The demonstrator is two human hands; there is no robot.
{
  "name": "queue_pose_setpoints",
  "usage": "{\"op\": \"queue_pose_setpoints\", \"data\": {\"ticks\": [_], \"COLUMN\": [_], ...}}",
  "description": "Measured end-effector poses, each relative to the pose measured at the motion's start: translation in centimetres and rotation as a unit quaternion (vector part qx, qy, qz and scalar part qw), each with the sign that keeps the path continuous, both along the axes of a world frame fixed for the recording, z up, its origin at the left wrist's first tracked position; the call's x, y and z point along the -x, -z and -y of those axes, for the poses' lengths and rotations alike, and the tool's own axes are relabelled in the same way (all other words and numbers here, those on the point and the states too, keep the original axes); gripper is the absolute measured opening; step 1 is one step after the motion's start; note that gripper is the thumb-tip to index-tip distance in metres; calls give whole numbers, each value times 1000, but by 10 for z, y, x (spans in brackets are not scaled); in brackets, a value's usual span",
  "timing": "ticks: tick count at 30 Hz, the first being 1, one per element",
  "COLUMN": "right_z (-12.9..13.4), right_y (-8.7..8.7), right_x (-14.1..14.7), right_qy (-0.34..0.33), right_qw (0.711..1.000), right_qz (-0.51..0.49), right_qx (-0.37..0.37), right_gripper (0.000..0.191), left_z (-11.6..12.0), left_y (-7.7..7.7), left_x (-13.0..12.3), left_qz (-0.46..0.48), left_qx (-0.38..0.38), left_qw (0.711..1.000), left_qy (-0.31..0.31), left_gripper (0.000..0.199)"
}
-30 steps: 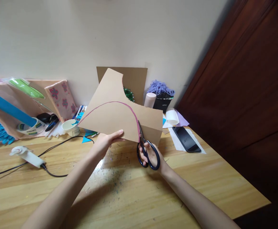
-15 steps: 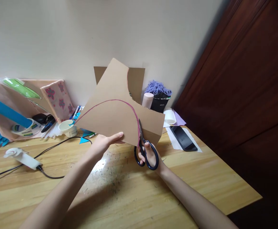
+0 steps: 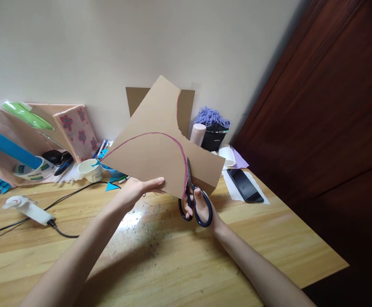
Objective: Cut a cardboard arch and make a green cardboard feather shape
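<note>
Pinching the cardboard (image 3: 144, 160) by its near edge, the left hand (image 3: 137, 186) holds it left of the phone (image 3: 246, 186) in the head view; the right hand (image 3: 202, 205), nearer the phone, grips the scissors (image 3: 190, 184) by their handles.

left forearm (image 3: 80, 253) slanted inward, right forearm (image 3: 256, 260) mirrored it! left hand (image 3: 137, 187) pinched, thumb (image 3: 154, 183) stretched rightward, fingers mostly hidden; right hand (image 3: 202, 208) sat slightly lower, thumb raised, fingers (image 3: 188, 209) curled, wrists apart!

Cardboard sheet (image 3: 154, 157), tan, purple-lined along a curve; scissors (image 3: 190, 184), dark-blue-handled; far-left panel (image 3: 76, 135), pink, flower-patterned; far-right yarn (image 3: 211, 117), lilac
</note>
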State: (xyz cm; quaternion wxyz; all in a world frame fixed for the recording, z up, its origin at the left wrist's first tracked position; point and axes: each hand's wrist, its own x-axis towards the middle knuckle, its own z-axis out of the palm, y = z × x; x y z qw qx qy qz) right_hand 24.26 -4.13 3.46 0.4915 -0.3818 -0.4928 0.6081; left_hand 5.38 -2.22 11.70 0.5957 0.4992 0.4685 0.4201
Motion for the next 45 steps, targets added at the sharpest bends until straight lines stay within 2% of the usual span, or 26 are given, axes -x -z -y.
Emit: {"op": "queue_pose_setpoints", "data": {"ticks": [5, 9, 12, 18, 23, 26, 28, 30, 34, 36, 41, 45], "right_z": [-3, -4, -4, -4, -5, -7, -8, -7, -3, -2, -7, -7], "right_y": [0, -2, -6, -12, -9, -9, -10, -10, -9, -10, -15, -15], "right_x": [-3, -5, -5, -6, -8, -10, -11, -10, -5, -6, -14, -15], "right_qy": [-25, -52, -45, -34, -95, -104, -113, -96, 20, 33, -63, -73], "right_qw": [999, 998, 998, 997, 992, 992, 992, 993, 999, 999, 997, 996], "right_qz": [-15, -11, -11, 0, -10, -6, 1, -11, 10, 36, 34, 21], "right_qx": [35, 30, 35, 69, 81, 65, 63, 68, 29, 14, 38, 42], "right_gripper": [67, 77, 75, 61, 73, 81, 79, 72, 58, 58, 78, 77], "left_z": [-9, -5, 1, -7, -11, -9, -7, -7, -11, -13, -10, -5], "left_y": [5, -3, -9, -4, -2, -3, -2, -1, 1, 2, 0, -5], "left_x": [5, 4, 2, 9, 15, 14, 13, 12, 13, 15, 18, 18], "left_qz": [-3, -29, -61, -25, -37, -46, -48, -40, -10, -7, -23, -37], "left_qx": [24, 19, 26, 32, 21, 20, 31, 44, 49, 51, 30, 25], "left_qw": [1000, 999, 998, 999, 999, 998, 998, 997, 997, 997, 996, 995], "left_qy": [10, 16, 3, 21, 13, 26, 40, 47, 53, 55, 75, 89], "left_gripper": [24, 20, 14, 24, 28, 29, 28, 29, 31, 29, 34, 34]}}
